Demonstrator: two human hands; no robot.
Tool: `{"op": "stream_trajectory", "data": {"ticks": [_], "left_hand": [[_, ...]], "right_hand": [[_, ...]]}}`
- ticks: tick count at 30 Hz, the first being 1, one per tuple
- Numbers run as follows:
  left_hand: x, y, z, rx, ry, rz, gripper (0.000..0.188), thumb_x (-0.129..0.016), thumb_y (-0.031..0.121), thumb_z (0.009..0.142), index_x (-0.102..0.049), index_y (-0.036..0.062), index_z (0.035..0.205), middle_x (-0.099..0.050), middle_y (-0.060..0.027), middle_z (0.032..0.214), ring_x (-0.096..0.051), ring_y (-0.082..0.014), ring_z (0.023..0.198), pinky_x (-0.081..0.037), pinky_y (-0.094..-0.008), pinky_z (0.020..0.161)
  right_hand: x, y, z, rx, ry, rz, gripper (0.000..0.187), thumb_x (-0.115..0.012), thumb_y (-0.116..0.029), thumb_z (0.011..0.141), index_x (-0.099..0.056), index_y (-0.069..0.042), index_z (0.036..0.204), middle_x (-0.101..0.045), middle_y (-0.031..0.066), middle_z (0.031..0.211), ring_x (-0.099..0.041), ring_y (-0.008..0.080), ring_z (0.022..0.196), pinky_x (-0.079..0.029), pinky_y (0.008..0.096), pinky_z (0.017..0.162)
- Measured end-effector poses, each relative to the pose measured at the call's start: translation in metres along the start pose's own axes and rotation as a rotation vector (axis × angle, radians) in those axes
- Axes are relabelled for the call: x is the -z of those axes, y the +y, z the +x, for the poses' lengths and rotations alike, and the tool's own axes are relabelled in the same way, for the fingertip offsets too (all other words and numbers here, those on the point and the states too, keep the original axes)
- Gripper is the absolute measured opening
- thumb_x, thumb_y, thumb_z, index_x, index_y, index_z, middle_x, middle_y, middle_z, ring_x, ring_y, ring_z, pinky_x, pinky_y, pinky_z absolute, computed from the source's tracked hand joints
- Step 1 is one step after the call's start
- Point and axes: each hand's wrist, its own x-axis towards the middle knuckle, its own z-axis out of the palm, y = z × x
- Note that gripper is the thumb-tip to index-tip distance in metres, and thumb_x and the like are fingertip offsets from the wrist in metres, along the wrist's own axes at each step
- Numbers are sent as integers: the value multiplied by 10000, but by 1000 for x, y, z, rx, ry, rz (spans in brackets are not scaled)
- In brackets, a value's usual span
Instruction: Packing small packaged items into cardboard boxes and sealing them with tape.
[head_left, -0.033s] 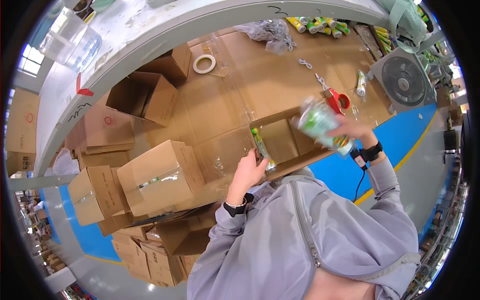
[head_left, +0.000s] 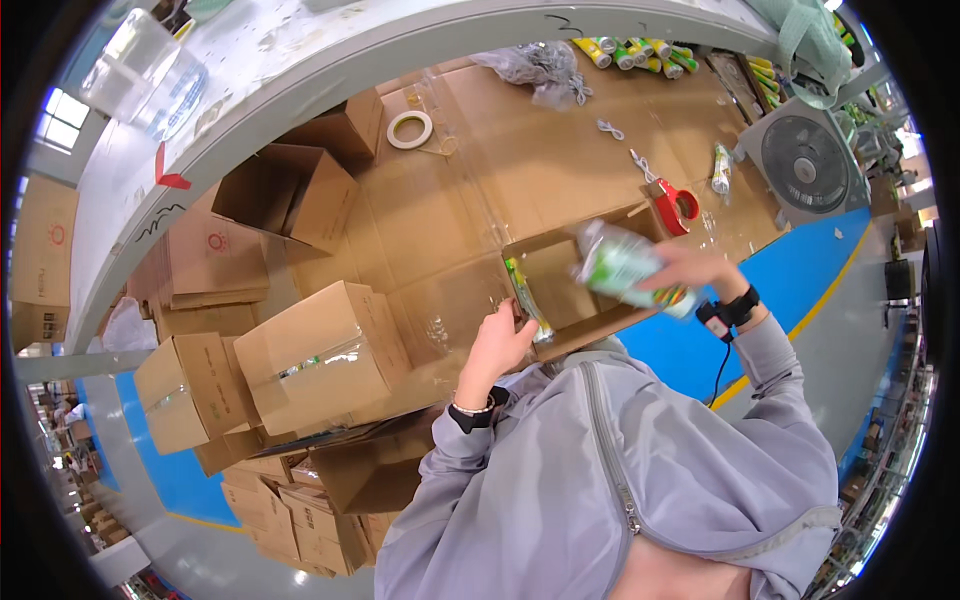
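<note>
An open cardboard box (head_left: 562,290) stands at the table's near edge, in front of my body. My left hand (head_left: 500,345) is closed on its left wall, with the fingers over the edge. Against that wall, inside the box, sits a narrow green-and-yellow package (head_left: 524,290). My right hand (head_left: 697,268) grips a clear-wrapped green-and-white package (head_left: 622,264), blurred by motion. It is tilted above the right part of the box opening. What the wrapping contains cannot be made out.
A red tape dispenser (head_left: 678,206) lies beyond my right hand, near a small wrapped tube (head_left: 721,168) and a grey fan (head_left: 808,165). A tape roll (head_left: 409,129) is farther left. Taped cartons (head_left: 318,365) stand left; several green and yellow tubes (head_left: 640,52) lie at the back.
My right hand has brought the wrapped package lower and slightly left, over the box, and turned it flatter. The left hand stays at the box's left wall.
</note>
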Motion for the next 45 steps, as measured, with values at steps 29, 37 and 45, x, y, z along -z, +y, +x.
{"op": "stream_trajectory", "data": {"ticks": [29,37,45], "left_hand": [[1,-3,17,-258,-204,106,448,-491,304,814,-576,-136,820,-581,-316,845,-589,-424,825,-483,-445,730],[-4,1,19,-207,-164,194,439,-471,333,809,-622,-78,789,-606,-275,815,-596,-403,799,-476,-450,723],[-11,-5,30,-145,-155,186,417,-473,311,793,-627,-75,752,-609,-268,774,-606,-391,761,-477,-449,703]], "right_hand": [[-78,50,165,-197,43,-862,661,-775,-309,627,-488,80,1078,-614,246,950,-612,344,868,-500,358,719],[-59,80,206,-293,-225,-897,662,-790,-171,617,-471,45,1156,-605,215,1029,-643,268,871,-539,350,681],[-29,149,255,11,-242,-1032,533,-768,-287,633,-588,30,1022,-629,192,967,-618,270,900,-494,347,760]]}}
